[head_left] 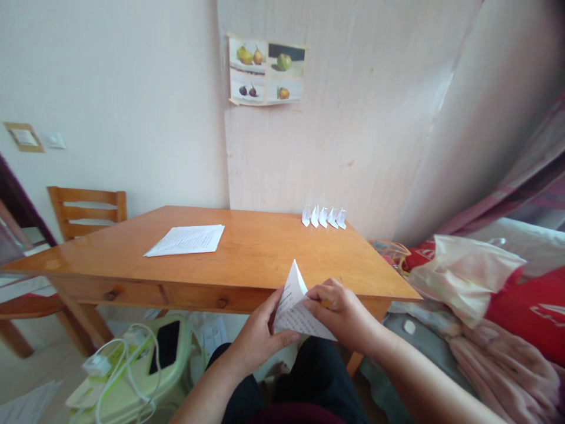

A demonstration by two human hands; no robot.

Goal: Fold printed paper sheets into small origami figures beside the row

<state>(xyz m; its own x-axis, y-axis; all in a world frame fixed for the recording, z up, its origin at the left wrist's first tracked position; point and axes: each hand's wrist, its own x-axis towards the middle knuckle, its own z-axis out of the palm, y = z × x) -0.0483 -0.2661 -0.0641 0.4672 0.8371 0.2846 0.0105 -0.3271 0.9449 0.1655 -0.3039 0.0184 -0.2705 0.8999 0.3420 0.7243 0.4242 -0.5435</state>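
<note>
A printed white sheet of paper (295,305), folded to a point at the top, is held up in front of the near edge of the wooden table (256,259). My left hand (259,334) pinches its lower left side with thumb and fingers. My right hand (339,311) grips its right side, fingers closed over the fold. A row of several small folded paper pieces (323,217) stands at the far edge of the table by the wall. A stack of printed sheets (186,240) lies flat on the table's left half.
A wooden chair (88,209) stands behind the table at left. A green stool with a phone and white cable (136,365) sits on the floor at lower left. Plastic bags and pink and red cloth (477,282) lie on the right. A fruit picture (265,70) hangs on the wall.
</note>
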